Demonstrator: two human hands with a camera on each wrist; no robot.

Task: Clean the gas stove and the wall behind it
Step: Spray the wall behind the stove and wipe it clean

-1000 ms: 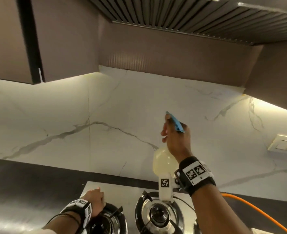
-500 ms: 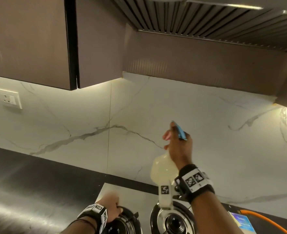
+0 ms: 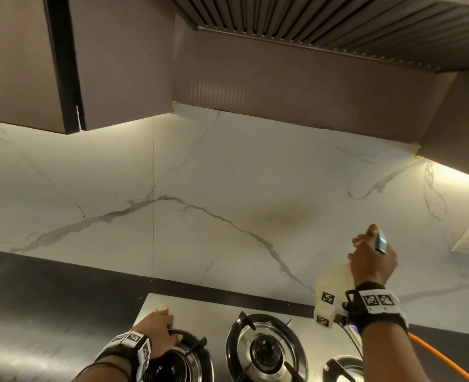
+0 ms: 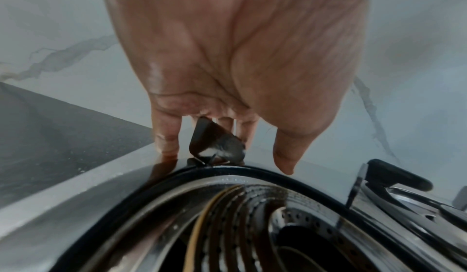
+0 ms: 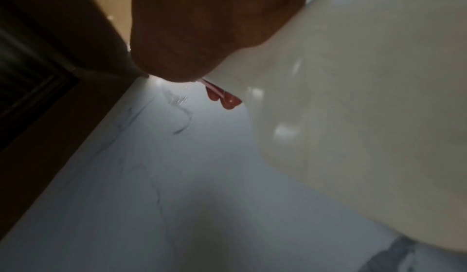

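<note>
- Spraying the wall [image 3: 227, 216] looks to be the step in hand: the white veined slab runs behind the whole stove, from the black countertop [image 3: 48, 299] up to the hood [image 3: 324, 26], and carries a faint yellowish patch above the right half of the stove (stain or wet film, I cannot tell).
- Sitting against the wall's bottom edge, the gas stove [image 3: 200, 307] has its steel top unwiped; its burners lie along the near edge, and an orange hose [image 3: 434, 354] leaves its right end.
- Held above the stove's back right corner, near the wall but apart from it, the spray bottle [image 3: 335, 279] is a pale translucent body with its long axis roughly upright, tipped a little, and its blue head [image 3: 380, 241] on top; the nozzle seems aimed at the wall, up and slightly left.
- Wrapping the bottle's neck, the right hand [image 3: 372, 260] has fingers curled at the trigger.
- Resting on the rim of the left burner [image 3: 172, 365], the left hand [image 3: 158, 332] lies with fingers loosely straight and holds nothing.
- Judging ahead: the next move calls for a squeeze aimed at the patch, then a cloth (none is in view).
</note>
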